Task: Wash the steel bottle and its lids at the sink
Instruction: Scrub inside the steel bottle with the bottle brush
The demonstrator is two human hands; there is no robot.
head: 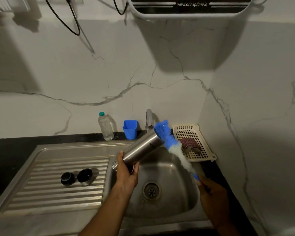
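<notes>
My left hand grips the steel bottle near its threaded neck and holds it tilted over the sink basin, base pointing up toward the tap. My right hand holds the handle of a blue and white bottle brush, whose blue bristles press against the bottle's raised base end. Two lids lie on the ribbed drainboard at the left: a black cap and a steel-sided cap with a black inside.
The tap stands behind the bottle. A clear plastic water bottle and a blue cup stand on the black counter at the back. A cream basket with a scrub pad sits right of the basin. The drain is open.
</notes>
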